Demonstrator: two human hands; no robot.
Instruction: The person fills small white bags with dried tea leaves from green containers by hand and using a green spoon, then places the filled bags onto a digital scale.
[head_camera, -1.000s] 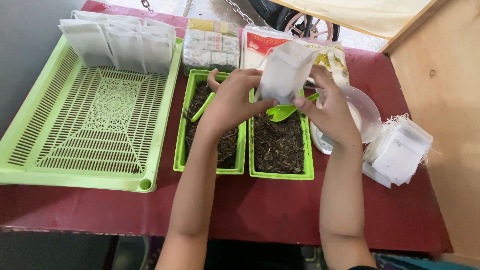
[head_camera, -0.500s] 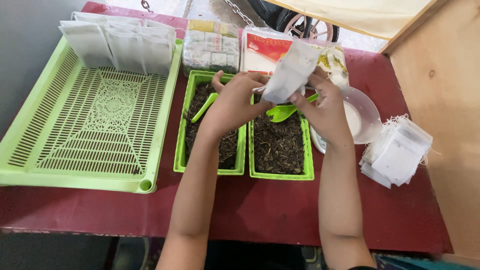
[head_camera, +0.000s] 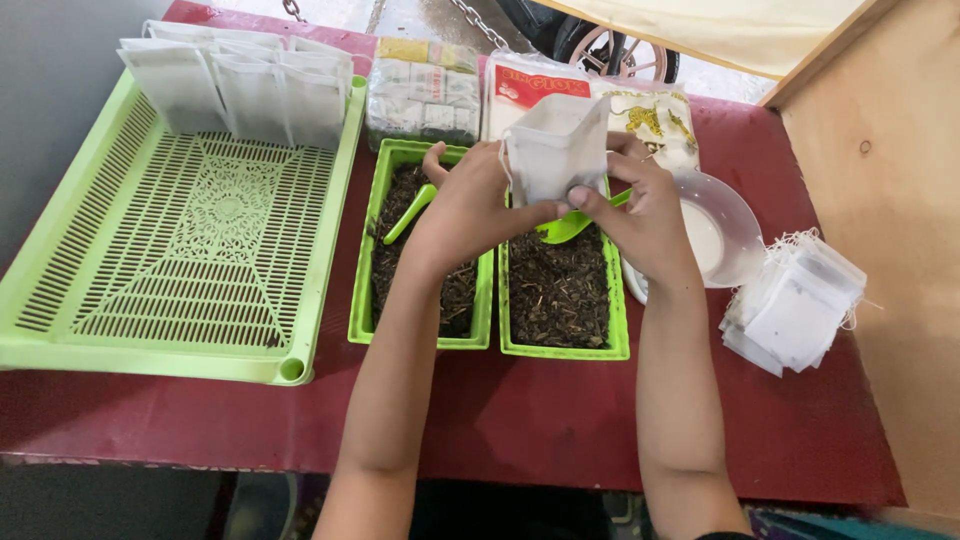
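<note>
My left hand (head_camera: 470, 205) and my right hand (head_camera: 640, 215) both hold one small white bag (head_camera: 556, 150). My fingers are closed on it. My left fingers pinch its left side and bottom corner. My right fingers (head_camera: 585, 197) pinch its bottom right edge. The bag stands up with its mouth open at the top.

The bag hangs in the air over the right green tray (head_camera: 560, 345). That tray is full of dark dry leaves. A green scoop (head_camera: 560, 230) lies in it, just under the bag and my right thumb.

Touching the right green tray on its left side is the left green tray (head_camera: 362, 300), with dark leaves too. A second green scoop (head_camera: 410, 212) sticks up in it, beside my left wrist.

Further left of the right green tray is a big green basket (head_camera: 150, 350) with holes in its floor. Most of its floor is bare. Only a row of white bags (head_camera: 240, 85) stands along its far edge.

Just right of the right green tray is a clear bowl (head_camera: 740, 240), partly under my right hand. Past the bowl lies a pile of small white bags (head_camera: 795, 310), close to the wooden wall (head_camera: 890, 200).

Behind the right green tray lie wrapped packets (head_camera: 425, 90), near the far edge of the red table (head_camera: 560, 420). In front of the tray, the red table is bare between my arms, up to its near edge.
</note>
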